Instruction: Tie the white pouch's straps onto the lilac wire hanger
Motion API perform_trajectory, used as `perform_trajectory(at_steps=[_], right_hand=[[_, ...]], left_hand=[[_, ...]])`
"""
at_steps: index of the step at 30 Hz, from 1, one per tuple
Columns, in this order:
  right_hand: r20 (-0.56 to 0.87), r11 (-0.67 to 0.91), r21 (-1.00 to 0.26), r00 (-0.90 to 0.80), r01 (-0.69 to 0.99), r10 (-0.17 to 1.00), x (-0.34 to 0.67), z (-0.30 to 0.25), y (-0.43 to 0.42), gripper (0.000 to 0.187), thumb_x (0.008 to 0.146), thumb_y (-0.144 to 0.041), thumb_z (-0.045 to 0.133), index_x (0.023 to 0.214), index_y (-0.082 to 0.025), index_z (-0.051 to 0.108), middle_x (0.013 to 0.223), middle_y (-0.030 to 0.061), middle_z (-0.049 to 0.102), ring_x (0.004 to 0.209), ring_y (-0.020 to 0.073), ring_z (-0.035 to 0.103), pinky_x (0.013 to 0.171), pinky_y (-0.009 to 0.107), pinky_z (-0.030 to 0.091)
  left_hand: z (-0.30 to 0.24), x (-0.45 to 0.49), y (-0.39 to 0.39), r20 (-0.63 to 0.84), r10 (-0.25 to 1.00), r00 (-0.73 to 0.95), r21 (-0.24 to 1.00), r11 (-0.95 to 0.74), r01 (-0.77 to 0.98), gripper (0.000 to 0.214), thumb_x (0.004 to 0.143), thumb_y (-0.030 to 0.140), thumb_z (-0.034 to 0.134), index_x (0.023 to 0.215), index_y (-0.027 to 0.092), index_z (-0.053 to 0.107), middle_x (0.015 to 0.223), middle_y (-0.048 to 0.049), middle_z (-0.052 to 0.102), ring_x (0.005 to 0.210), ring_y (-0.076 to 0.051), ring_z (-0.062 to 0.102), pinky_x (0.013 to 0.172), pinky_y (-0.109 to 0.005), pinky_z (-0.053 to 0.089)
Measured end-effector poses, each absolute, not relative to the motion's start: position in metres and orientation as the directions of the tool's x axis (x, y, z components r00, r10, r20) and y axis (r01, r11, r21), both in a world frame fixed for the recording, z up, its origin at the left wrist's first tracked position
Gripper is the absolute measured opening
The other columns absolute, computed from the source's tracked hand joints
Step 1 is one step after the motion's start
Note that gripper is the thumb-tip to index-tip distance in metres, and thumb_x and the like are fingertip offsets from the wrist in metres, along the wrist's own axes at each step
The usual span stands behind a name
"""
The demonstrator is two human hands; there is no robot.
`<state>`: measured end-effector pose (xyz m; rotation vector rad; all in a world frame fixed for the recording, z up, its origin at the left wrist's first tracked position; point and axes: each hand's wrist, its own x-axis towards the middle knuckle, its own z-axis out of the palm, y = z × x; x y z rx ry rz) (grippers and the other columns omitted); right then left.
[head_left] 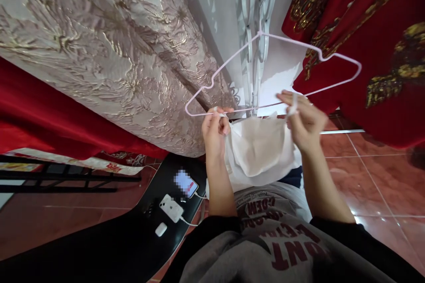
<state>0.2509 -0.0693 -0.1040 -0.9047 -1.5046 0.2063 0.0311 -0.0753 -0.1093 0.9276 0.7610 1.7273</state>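
Note:
A thin pink clothes hanger (288,40) hangs by its hook in front of me, its lower bar level with my hands. Below that bar spreads a white cloth garment (260,141), stretched between both hands. My left hand (215,128) pinches the garment's left upper corner right by the bar. My right hand (304,119) is closed on a white strap or strip of the garment at the bar's right part; its fingertips are slightly blurred. Whether the cloth passes over the bar, I cannot tell.
Behind the hanger stands a white metal rack (249,44). Beige embossed fabric (133,53) hangs at left, red gold-trimmed fabric (352,53) at right. On a black bench (133,230) lie two phones with cables, including a white one (171,208), and a small white case (161,229).

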Motion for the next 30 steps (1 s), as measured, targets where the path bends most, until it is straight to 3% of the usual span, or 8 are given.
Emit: perform_trajectory(at_steps=[3, 8, 12, 16, 21, 25, 28, 30], right_hand=[[0.67, 0.668, -0.606, -0.174, 0.432, 0.722, 0.235, -0.107, -0.062, 0.028, 0.106, -0.037, 0.054, 0.118, -0.033, 0.079, 0.121, 0.0013, 0.081, 0.124, 0.026, 0.072, 0.119, 0.06, 0.046], [0.709, 0.659, -0.593, -0.087, 0.463, 0.699, 0.236, -0.118, -0.055, 0.028, 0.107, -0.033, 0.052, 0.11, -0.031, 0.08, 0.113, 0.001, 0.082, 0.114, 0.023, 0.074, 0.118, 0.053, 0.044], [0.722, 0.667, -0.594, -0.068, 0.449, 0.688, 0.24, -0.12, -0.061, 0.028, 0.107, -0.033, 0.052, 0.11, -0.032, 0.08, 0.11, -0.0005, 0.082, 0.113, 0.0229, 0.074, 0.121, 0.053, 0.039], [0.715, 0.676, -0.605, -0.086, 0.421, 0.693, 0.239, -0.119, -0.063, 0.027, 0.105, -0.034, 0.054, 0.113, -0.036, 0.08, 0.113, -0.0012, 0.082, 0.114, 0.0237, 0.074, 0.122, 0.056, 0.038], [0.721, 0.662, -0.612, -0.038, 0.433, 0.692, 0.244, -0.12, -0.066, 0.027, 0.105, -0.035, 0.055, 0.111, -0.038, 0.081, 0.11, -0.0016, 0.082, 0.112, 0.0239, 0.074, 0.123, 0.058, 0.037], [0.697, 0.649, -0.623, -0.068, 0.437, 0.714, 0.25, -0.116, -0.069, 0.027, 0.105, -0.036, 0.055, 0.11, -0.036, 0.081, 0.113, -0.0006, 0.082, 0.112, 0.0235, 0.074, 0.125, 0.058, 0.036], [0.684, 0.641, -0.625, -0.083, 0.445, 0.725, 0.245, -0.113, -0.07, 0.028, 0.105, -0.037, 0.054, 0.111, -0.035, 0.081, 0.115, 0.0006, 0.082, 0.113, 0.0235, 0.073, 0.123, 0.058, 0.039], [0.693, 0.643, -0.621, -0.07, 0.449, 0.718, 0.238, -0.113, -0.072, 0.028, 0.105, -0.035, 0.054, 0.112, -0.036, 0.081, 0.115, 0.0006, 0.082, 0.114, 0.0236, 0.073, 0.123, 0.058, 0.04]], left_hand=[[-0.118, 0.026, -0.078, 0.243, 0.937, -0.251, 0.882, -0.321, -0.344, 0.02, 0.093, 0.039, 0.073, 0.102, 0.021, 0.073, 0.114, -0.0097, 0.08, 0.05, -0.004, 0.044, 0.045, -0.02, 0.032], [-0.13, -0.015, -0.08, 0.409, 0.68, -0.609, 0.893, -0.436, 0.112, 0.027, 0.094, 0.032, 0.068, 0.117, 0.021, 0.077, 0.119, -0.0077, 0.078, 0.068, -0.008, 0.06, 0.052, -0.021, 0.041], [-0.115, -0.045, -0.075, 0.614, 0.46, -0.641, 0.776, -0.5, 0.385, 0.019, 0.093, 0.026, 0.071, 0.108, 0.02, 0.081, 0.118, -0.0064, 0.08, 0.108, -0.021, 0.074, 0.088, -0.035, 0.06], [-0.079, -0.041, -0.062, 0.673, 0.642, -0.368, 0.74, -0.596, 0.313, 0.028, 0.089, 0.02, 0.081, 0.117, 0.018, 0.081, 0.122, -0.0068, 0.081, 0.116, -0.026, 0.074, 0.108, -0.049, 0.054], [-0.039, -0.017, -0.044, 0.595, 0.803, -0.019, 0.777, -0.57, 0.266, 0.015, 0.091, 0.008, 0.072, 0.098, 0.017, 0.082, 0.085, -0.001, 0.078, 0.08, -0.016, 0.072, 0.079, -0.031, 0.057], [-0.048, -0.022, -0.038, 0.541, 0.824, -0.169, 0.837, -0.508, 0.205, 0.031, 0.097, 0.003, 0.058, 0.074, 0.019, 0.072, 0.059, 0.0027, 0.06, 0.057, -0.01, 0.055, 0.06, -0.024, 0.044], [-0.08, -0.02, -0.044, 0.39, 0.832, -0.395, 0.9, -0.435, -0.027, 0.019, 0.096, 0.029, 0.072, 0.08, 0.02, 0.068, 0.065, 0.001, 0.065, 0.06, -0.013, 0.061, 0.063, -0.027, 0.05], [-0.103, -0.009, -0.05, 0.245, 0.863, -0.442, 0.896, -0.376, -0.237, 0.035, 0.087, 0.052, 0.08, 0.087, 0.02, 0.065, 0.073, -0.0007, 0.068, 0.069, -0.015, 0.067, 0.072, -0.03, 0.056]])
